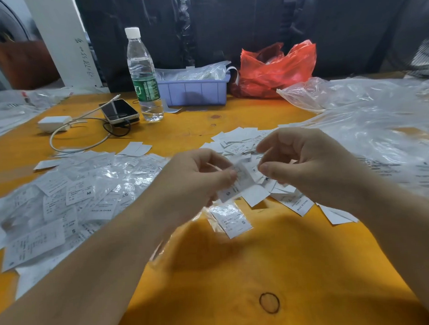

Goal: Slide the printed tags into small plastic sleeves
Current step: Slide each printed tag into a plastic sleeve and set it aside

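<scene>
My left hand pinches a white printed tag in a clear plastic sleeve above the orange table. My right hand hovers just right of it, fingers curled, thumb tip close to the sleeve's edge; whether it touches is unclear. A pile of loose white tags lies behind the hands. One sleeved tag marked S rests on the table below the hands. Many sleeved tags are spread out on the left.
A water bottle, a phone with white charger and cable, a blue bin and a red plastic bag stand at the back. Clear plastic bags cover the right. A black rubber band lies near me.
</scene>
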